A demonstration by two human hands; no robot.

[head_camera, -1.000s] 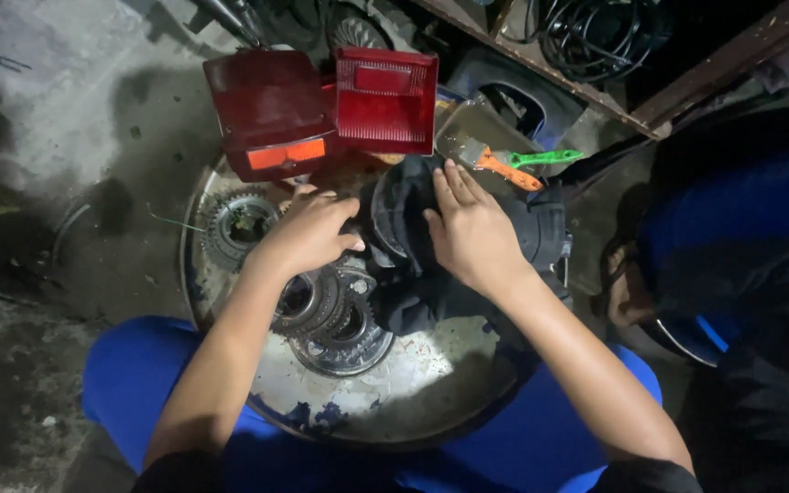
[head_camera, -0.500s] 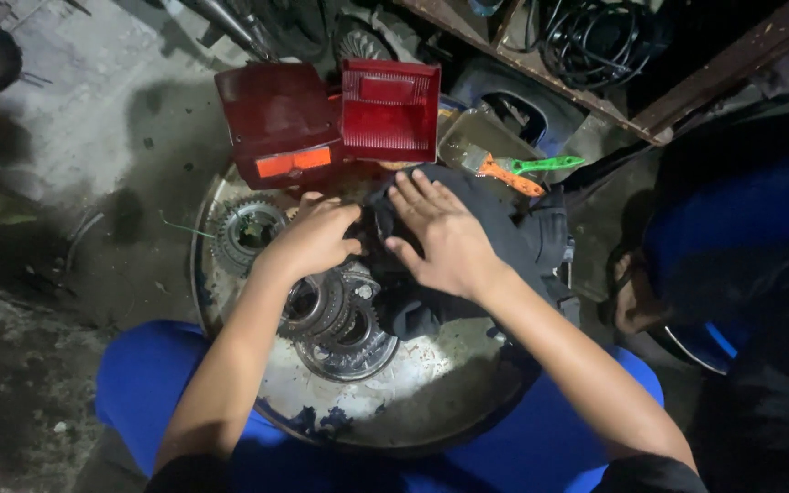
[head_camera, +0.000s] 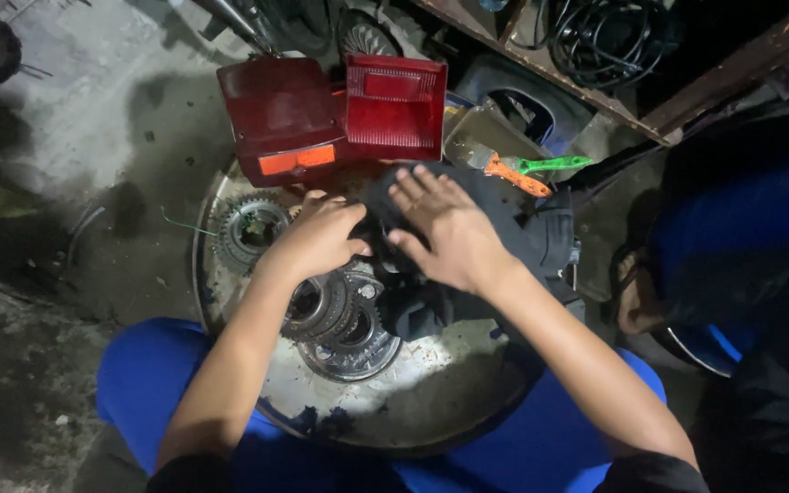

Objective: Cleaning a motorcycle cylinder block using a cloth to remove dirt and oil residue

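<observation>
**Both hands worked a dark rag over gears on a round metal tray**

A round, shallow metal tray [head_camera: 431, 402] lay on the concrete floor between the person's blue-clad knees, low enough for both arms to reach down into it. At the tray's left edge sat a toothed steel gear [head_camera: 247, 228], set apart from the rest. Right of it, the left hand [head_camera: 319, 239] curled its fingers around the edge of a dark crumpled cloth [head_camera: 504, 237], pinning it against a stack of shiny ring-shaped gear parts [head_camera: 344, 319] near the tray's centre. The right hand [head_camera: 449, 233] lay flat on the cloth, fingers spread and released, pressing rather than gripping. Behind the tray stood two red plastic lamp housings [head_camera: 340, 114]; right of those lay an orange-and-green handled brush [head_camera: 527, 172].
</observation>
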